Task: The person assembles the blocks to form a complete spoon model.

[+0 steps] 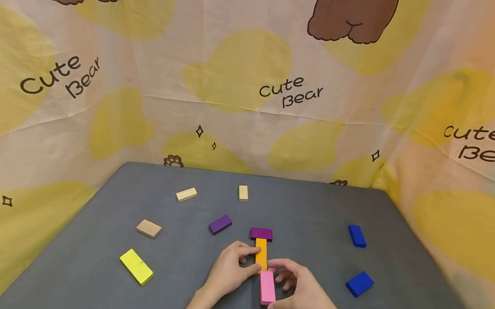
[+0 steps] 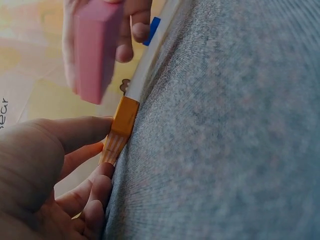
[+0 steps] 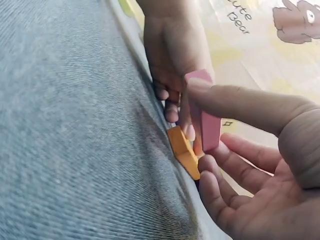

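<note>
In the head view an orange block [image 1: 261, 251] lies lengthwise on the grey table, its far end against a magenta-purple block [image 1: 261, 234] that lies crosswise. My left hand [image 1: 231, 270] pinches the orange block from the left, thumb near one end and a finger near the other. My right hand [image 1: 305, 290] holds a pink block [image 1: 268, 288] by its ends between thumb and fingers. The right wrist view shows this pink block [image 3: 204, 117] raised off the table beside the orange block [image 3: 183, 152]. Whether the two blocks touch, I cannot tell.
A violet block [image 1: 220, 224] lies left of the magenta one. Plain wood blocks [image 1: 186, 194] lie at the back and left, with a yellow block [image 1: 136, 266] in front of them. Two blue blocks [image 1: 360, 284] lie right. A printed cloth [image 1: 234, 80] surrounds the table [image 1: 311, 212].
</note>
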Demonstrator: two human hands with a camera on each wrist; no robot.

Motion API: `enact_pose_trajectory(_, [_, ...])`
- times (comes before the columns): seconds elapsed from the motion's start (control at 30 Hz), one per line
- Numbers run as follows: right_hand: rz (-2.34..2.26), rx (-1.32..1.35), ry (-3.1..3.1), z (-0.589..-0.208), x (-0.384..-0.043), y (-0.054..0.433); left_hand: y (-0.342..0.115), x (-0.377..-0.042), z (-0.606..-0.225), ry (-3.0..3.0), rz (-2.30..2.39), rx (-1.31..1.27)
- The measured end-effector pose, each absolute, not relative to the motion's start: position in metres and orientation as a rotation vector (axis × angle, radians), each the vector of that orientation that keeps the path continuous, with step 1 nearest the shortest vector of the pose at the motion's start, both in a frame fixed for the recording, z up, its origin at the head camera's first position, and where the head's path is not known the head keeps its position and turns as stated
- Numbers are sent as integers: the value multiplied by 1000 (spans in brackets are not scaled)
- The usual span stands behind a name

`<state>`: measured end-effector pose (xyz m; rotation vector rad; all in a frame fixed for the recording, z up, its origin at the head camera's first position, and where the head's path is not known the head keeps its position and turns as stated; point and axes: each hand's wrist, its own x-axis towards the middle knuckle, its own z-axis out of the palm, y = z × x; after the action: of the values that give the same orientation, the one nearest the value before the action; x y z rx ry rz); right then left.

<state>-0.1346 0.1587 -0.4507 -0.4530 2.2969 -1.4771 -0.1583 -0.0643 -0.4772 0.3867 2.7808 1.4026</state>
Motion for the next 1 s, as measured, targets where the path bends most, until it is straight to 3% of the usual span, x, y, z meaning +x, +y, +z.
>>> enact_pose_trajectory(1.0, [-1339, -617, 2421, -463, -136, 151, -64, -158, -478, 2780, 1403, 392])
